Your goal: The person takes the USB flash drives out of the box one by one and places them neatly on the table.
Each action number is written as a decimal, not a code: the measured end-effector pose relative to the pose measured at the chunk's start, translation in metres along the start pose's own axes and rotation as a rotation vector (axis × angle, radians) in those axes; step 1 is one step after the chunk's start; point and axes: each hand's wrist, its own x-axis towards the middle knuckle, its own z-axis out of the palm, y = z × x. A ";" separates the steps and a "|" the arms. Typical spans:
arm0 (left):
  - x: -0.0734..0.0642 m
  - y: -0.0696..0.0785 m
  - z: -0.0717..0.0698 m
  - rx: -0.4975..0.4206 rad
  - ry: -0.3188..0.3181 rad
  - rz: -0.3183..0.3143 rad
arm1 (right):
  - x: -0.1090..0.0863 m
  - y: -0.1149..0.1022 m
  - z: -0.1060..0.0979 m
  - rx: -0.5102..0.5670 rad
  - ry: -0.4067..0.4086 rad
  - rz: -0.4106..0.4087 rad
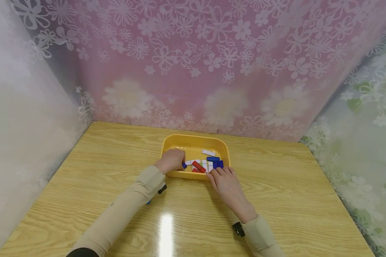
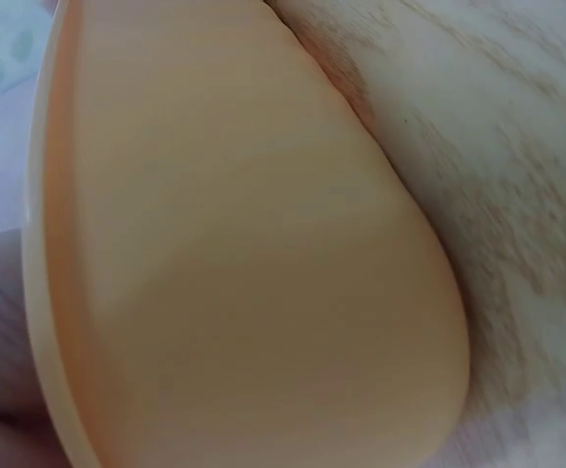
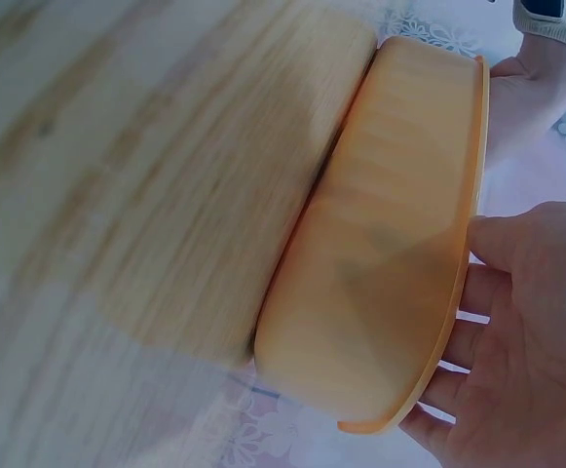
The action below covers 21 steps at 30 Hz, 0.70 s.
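A yellow plastic bin (image 1: 193,175) stands on the table, holding several small bar-shaped pieces in white, blue and red. My left hand (image 1: 171,160) reaches over its left side, fingertips hidden by the hand itself. A blue piece (image 1: 184,165) shows right beside those fingers; I cannot tell whether they pinch it. At the near right corner, my right hand (image 1: 229,189) rests on the rim, its fingers fairly straight and reaching over the edge. The right wrist view shows that thumb at the rim (image 3: 468,263). Mostly the bin's outer wall (image 2: 253,234) fills the left wrist view.
Inside the bin, a white bar (image 1: 208,152) lies toward the back, and a red bar (image 1: 199,166) lies across others near the front. A small blue thing (image 1: 149,202) peeks out beside the left sleeve on the wooden table (image 1: 276,185). Flowered cloth (image 1: 193,71) hangs behind the table.
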 end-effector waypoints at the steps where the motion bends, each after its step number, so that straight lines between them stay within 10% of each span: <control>1: 0.000 0.000 0.000 0.002 0.006 0.010 | 0.000 0.000 0.000 0.001 -0.002 0.001; 21: -0.010 -0.001 -0.013 -0.308 0.169 0.059 | 0.000 0.000 0.001 -0.005 0.003 0.003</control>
